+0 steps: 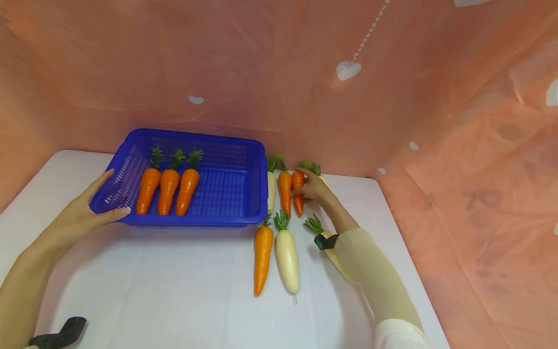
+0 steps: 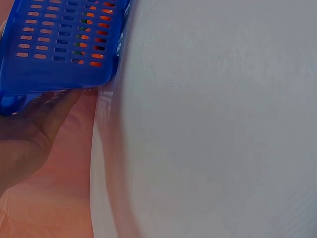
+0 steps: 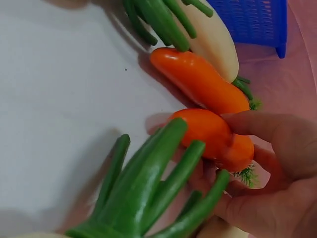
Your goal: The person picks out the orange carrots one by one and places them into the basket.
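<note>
A blue plastic basket (image 1: 222, 221) with perforated walls has several orange carrots (image 1: 169, 189) side by side in its left half. My left hand (image 1: 83, 211) grips its left front corner, thumb along the front rim; the left wrist view shows the hand at the corner. To the right of the basket, my right hand (image 1: 318, 190) holds an orange carrot (image 3: 203, 131) between thumb and fingers. That carrot lies beside another carrot (image 1: 285, 191) and a white radish (image 1: 271, 191). Part of a further radish (image 1: 324, 180) shows behind the right hand.
Closer to me lie a carrot (image 1: 263, 259) and a white radish (image 1: 287, 261). Another radish (image 1: 328, 242) is partly hidden under the right forearm. The white tabletop (image 1: 174, 286) meets an orange cloth backdrop (image 1: 279, 72) at the back and right.
</note>
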Demonstrator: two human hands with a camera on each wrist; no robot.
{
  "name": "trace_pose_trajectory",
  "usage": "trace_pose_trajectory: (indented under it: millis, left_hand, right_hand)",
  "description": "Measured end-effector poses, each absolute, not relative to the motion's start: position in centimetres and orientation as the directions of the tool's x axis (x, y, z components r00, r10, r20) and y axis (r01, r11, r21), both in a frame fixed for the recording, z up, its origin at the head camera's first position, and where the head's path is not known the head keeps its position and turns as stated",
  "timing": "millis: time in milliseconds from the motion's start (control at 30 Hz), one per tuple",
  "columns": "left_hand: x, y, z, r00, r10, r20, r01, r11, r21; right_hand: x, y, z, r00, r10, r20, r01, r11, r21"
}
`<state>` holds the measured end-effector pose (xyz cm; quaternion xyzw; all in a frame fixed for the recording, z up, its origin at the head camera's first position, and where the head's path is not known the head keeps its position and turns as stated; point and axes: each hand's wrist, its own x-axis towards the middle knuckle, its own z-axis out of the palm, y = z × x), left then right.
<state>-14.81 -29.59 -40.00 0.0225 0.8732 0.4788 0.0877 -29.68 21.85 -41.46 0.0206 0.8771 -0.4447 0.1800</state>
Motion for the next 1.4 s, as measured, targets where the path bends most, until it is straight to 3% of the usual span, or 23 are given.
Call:
trace_pose_trajectory:
  millis: [233, 533, 1033, 1400]
  left_hand:
    - [-14.9, -29.3, -40.0, -0.985, 0.119, -0.125, -0.042, 0.537, 0.842]
    - [-14.9, -29.4, -40.0, -0.983, 0.118, -0.14, -0.055, 0.54, 0.84]
    - [-14.8, -29.6, -40.0, -0.983, 0.108, -0.149, -0.072, 0.519, 0.852]
    - [-14.7, -29.4, -39.9, -0.984, 0.101, -0.148, -0.075, 0.522, 0.85]
  right_hand:
    - [-29.2, 23.2, -40.8, -0.916, -0.14, -0.376, 0.286, 0.428, -0.857]
    - [-28.3, 23.0, -40.0, -0.93, -0.219, -0.294, 0.213, 0.331, -0.919]
    - [-25.8, 18.4, -35.3, -0.943, -0.307, -0.129, 0.047, 0.26, -0.964]
    - [-26.5, 13.3, -33.7, -0.892, -0.427, -0.147, 0.015, 0.297, -0.955]
